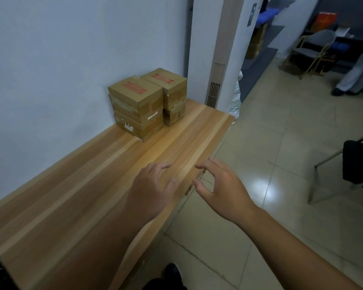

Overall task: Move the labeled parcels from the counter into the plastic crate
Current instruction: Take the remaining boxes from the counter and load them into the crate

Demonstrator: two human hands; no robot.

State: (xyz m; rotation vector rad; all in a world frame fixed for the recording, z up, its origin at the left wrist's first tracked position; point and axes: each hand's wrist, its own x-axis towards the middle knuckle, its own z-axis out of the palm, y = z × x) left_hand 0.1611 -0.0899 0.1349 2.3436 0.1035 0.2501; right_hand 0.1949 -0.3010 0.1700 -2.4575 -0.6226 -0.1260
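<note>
Two stacks of brown cardboard parcels with red print on top stand against the wall at the far end of the wooden counter (76, 197). The nearer stack (137, 108) sits left, the farther stack (172, 95) right, touching it. My left hand (151, 185) hovers over the counter with loosely curled fingers, holding nothing. My right hand (216, 185) floats just past the counter's right edge, fingers relaxed and spread, also empty. Both hands are well short of the parcels. No plastic crate is in view.
A white wall runs along the counter's left side. A pillar with a vent (215, 88) stands behind the parcels. The tiled floor (281, 143) opens to the right, with a dark chair (356, 162), a folding chair (314, 51) and a person's legs (356, 78).
</note>
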